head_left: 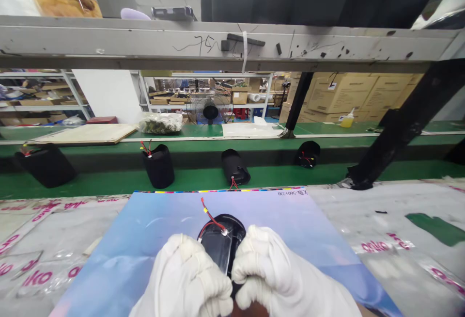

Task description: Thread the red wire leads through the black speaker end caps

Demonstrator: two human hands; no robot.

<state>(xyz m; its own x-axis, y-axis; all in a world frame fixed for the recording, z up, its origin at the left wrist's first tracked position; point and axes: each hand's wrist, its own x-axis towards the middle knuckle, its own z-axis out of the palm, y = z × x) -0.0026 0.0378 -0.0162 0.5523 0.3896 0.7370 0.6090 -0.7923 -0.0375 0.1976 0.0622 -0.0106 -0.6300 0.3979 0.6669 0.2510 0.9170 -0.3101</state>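
Observation:
Both my hands wear white gloves and meet at the bottom centre of the view. My left hand (185, 278) and my right hand (279, 273) are closed around a black oval pack (222, 242) with red and black wires (210, 217) rising from its top. The pack stands on a blue printed sheet (152, 239) spread over the bench. My fingers hide the lower part of the pack.
Several similar black wired packs (159, 164) (235, 166) (308, 153) sit on the green conveyor (109, 179) beyond the sheet. Clear bags with pink print (39, 273) cover the bench. A grey shelf beam (218, 40) crosses overhead, and a black slanted post (403, 128) stands at right.

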